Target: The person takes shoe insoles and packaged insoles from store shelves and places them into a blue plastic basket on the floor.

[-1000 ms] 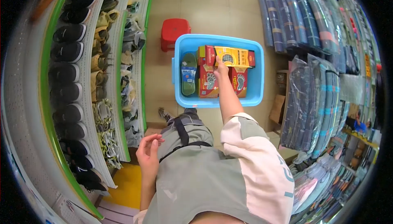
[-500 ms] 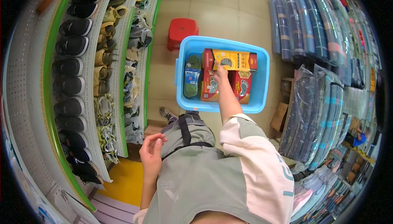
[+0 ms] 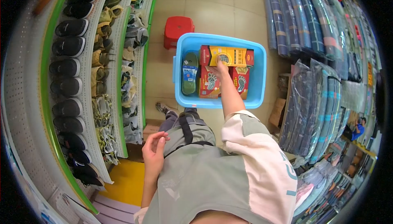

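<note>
In the head view, my right hand (image 3: 220,69) reaches into a light blue plastic tub (image 3: 262,72). Its thumb lies over the near edge of a yellow and red cardboard box (image 3: 239,57); the other fingers are mostly hidden. That box rests across red boxes (image 3: 240,83) printed with footprint shapes. Along the tub's left side lies a green slipper (image 3: 189,87) with a blue label (image 3: 190,73). My left hand (image 3: 154,150) hangs beside my waist with nothing in it, fingers loosely bent and thumb apart.
A red stool (image 3: 179,29) stands behind the tub's left corner. Shelves with black shoes (image 3: 67,66) line the left side. On the right are stacked plastic-wrapped fabrics (image 3: 305,109), and a person in blue (image 3: 358,130) is farther off.
The whole view has shifted slightly, so the tub and stool appear a little farther left and up. My right hand stays at the yellow and red box; more of the distant person shows.
</note>
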The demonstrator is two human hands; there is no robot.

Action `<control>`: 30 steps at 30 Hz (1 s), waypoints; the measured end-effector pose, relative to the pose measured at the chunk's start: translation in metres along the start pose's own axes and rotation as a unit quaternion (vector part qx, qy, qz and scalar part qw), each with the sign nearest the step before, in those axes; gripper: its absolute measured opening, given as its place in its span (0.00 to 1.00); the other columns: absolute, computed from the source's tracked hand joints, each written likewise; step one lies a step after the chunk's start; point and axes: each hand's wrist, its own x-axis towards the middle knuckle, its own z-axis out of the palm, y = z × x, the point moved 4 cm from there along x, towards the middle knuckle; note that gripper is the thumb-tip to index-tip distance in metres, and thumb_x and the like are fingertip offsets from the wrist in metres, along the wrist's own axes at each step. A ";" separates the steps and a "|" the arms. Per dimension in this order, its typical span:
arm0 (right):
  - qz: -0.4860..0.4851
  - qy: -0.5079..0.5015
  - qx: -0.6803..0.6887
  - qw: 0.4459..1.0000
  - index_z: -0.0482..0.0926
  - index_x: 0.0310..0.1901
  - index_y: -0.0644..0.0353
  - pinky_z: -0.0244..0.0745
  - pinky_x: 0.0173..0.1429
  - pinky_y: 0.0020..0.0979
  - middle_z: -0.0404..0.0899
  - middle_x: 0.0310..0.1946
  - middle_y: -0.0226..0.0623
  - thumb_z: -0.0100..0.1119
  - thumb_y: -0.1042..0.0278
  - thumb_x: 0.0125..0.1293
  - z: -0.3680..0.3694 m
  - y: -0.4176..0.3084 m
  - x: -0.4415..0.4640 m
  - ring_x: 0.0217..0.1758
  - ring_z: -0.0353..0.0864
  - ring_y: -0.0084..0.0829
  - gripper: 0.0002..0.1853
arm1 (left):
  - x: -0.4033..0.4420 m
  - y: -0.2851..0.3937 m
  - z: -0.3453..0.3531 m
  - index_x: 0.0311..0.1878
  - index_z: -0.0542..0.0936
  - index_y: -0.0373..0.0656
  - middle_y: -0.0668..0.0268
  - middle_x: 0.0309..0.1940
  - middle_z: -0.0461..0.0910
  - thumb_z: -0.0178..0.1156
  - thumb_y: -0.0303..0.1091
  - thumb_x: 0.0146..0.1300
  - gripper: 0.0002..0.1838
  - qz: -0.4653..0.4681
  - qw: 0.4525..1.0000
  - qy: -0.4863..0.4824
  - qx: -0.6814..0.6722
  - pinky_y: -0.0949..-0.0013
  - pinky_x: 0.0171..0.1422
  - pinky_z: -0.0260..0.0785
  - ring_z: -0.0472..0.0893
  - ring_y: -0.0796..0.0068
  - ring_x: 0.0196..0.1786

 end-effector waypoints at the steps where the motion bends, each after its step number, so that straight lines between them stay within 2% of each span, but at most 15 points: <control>1: 0.020 0.005 -0.004 1.000 0.62 0.68 0.68 0.79 0.64 0.50 0.73 0.62 0.57 0.62 0.47 0.71 -0.002 0.000 -0.007 0.63 0.78 0.51 0.37 | 0.002 0.000 -0.004 0.54 0.77 0.33 0.61 0.48 0.83 0.56 0.29 0.75 0.11 0.003 1.000 -0.006 0.000 0.70 0.59 0.71 0.82 0.73 0.50; 4: 0.021 -0.081 -0.026 0.996 0.58 0.70 0.75 0.73 0.71 0.44 0.69 0.66 0.63 0.58 0.46 0.73 -0.018 0.015 -0.001 0.67 0.74 0.52 0.40 | 0.006 -0.001 -0.017 0.53 0.78 0.34 0.62 0.48 0.83 0.56 0.29 0.74 0.10 0.022 0.999 -0.022 0.013 0.71 0.59 0.71 0.82 0.74 0.49; 6: 0.008 -0.109 -0.039 0.993 0.55 0.70 0.80 0.66 0.76 0.41 0.65 0.70 0.63 0.54 0.47 0.75 -0.015 0.021 -0.010 0.73 0.69 0.50 0.41 | 0.007 0.000 -0.031 0.53 0.78 0.35 0.63 0.47 0.83 0.57 0.29 0.74 0.10 0.034 0.999 -0.020 0.012 0.72 0.58 0.72 0.82 0.76 0.49; 7: 0.008 -0.114 -0.037 0.993 0.57 0.70 0.80 0.62 0.78 0.41 0.66 0.70 0.59 0.50 0.48 0.77 -0.013 0.023 -0.016 0.75 0.66 0.48 0.39 | 0.009 -0.003 -0.038 0.53 0.78 0.34 0.61 0.48 0.84 0.57 0.30 0.74 0.11 0.051 0.998 -0.023 0.009 0.70 0.59 0.72 0.83 0.74 0.49; 8: -0.003 -0.126 -0.039 0.991 0.55 0.72 0.79 0.62 0.78 0.41 0.68 0.69 0.56 0.49 0.49 0.78 -0.019 0.028 -0.003 0.75 0.65 0.47 0.38 | 0.011 -0.007 -0.046 0.54 0.78 0.34 0.60 0.48 0.84 0.57 0.31 0.74 0.12 0.066 0.997 -0.028 0.006 0.68 0.59 0.73 0.83 0.72 0.50; 10: -0.009 -0.080 -0.024 0.996 0.63 0.68 0.74 0.67 0.74 0.41 0.74 0.64 0.52 0.50 0.52 0.78 -0.010 0.033 -0.008 0.71 0.71 0.45 0.31 | 0.009 -0.007 -0.063 0.54 0.78 0.33 0.60 0.48 0.84 0.57 0.30 0.74 0.12 0.074 0.997 -0.023 -0.015 0.67 0.60 0.73 0.83 0.72 0.50; 13: -0.027 -0.086 -0.049 0.995 0.70 0.60 0.67 0.72 0.69 0.40 0.78 0.58 0.47 0.52 0.56 0.77 0.025 0.029 -0.034 0.64 0.77 0.41 0.21 | 0.006 -0.005 -0.088 0.54 0.77 0.33 0.59 0.48 0.84 0.57 0.30 0.74 0.12 0.084 0.996 -0.021 -0.026 0.67 0.61 0.72 0.83 0.71 0.50; 16: -0.031 -0.139 -0.009 0.990 0.73 0.51 0.64 0.77 0.61 0.42 0.79 0.54 0.46 0.56 0.62 0.75 0.073 0.024 -0.052 0.61 0.79 0.42 0.13 | 0.001 -0.005 -0.117 0.54 0.77 0.32 0.59 0.49 0.83 0.57 0.30 0.74 0.12 0.100 0.994 -0.009 -0.031 0.67 0.60 0.73 0.83 0.71 0.50; 20: -0.093 -0.186 -0.048 0.977 0.73 0.55 0.64 0.77 0.63 0.42 0.78 0.57 0.48 0.57 0.64 0.73 0.163 0.007 -0.107 0.59 0.80 0.43 0.15 | -0.004 -0.015 -0.154 0.54 0.77 0.33 0.59 0.49 0.84 0.58 0.30 0.73 0.12 0.114 0.992 0.014 -0.043 0.70 0.58 0.73 0.84 0.73 0.50; 25: -0.162 -0.297 -0.119 0.933 0.72 0.56 0.69 0.80 0.60 0.42 0.80 0.54 0.49 0.58 0.64 0.73 0.284 -0.029 -0.190 0.58 0.82 0.44 0.18 | -0.008 -0.018 -0.183 0.54 0.77 0.33 0.59 0.48 0.84 0.58 0.31 0.74 0.12 0.126 0.991 0.015 -0.048 0.70 0.58 0.73 0.84 0.72 0.50; 28: -0.229 -0.350 -0.202 0.885 0.73 0.57 0.72 0.80 0.60 0.37 0.81 0.53 0.48 0.58 0.64 0.74 0.352 -0.048 -0.237 0.56 0.83 0.39 0.20 | -0.007 -0.012 -0.194 0.54 0.78 0.34 0.60 0.47 0.84 0.57 0.30 0.74 0.11 0.139 0.990 0.013 -0.030 0.67 0.58 0.74 0.84 0.71 0.48; 30: -0.301 -0.361 -0.278 0.838 0.77 0.54 0.71 0.81 0.57 0.35 0.84 0.48 0.45 0.60 0.62 0.73 0.397 -0.060 -0.269 0.52 0.85 0.36 0.18 | -0.003 -0.011 -0.202 0.54 0.78 0.34 0.60 0.48 0.84 0.57 0.30 0.74 0.12 0.143 0.989 0.011 -0.035 0.67 0.58 0.74 0.84 0.71 0.49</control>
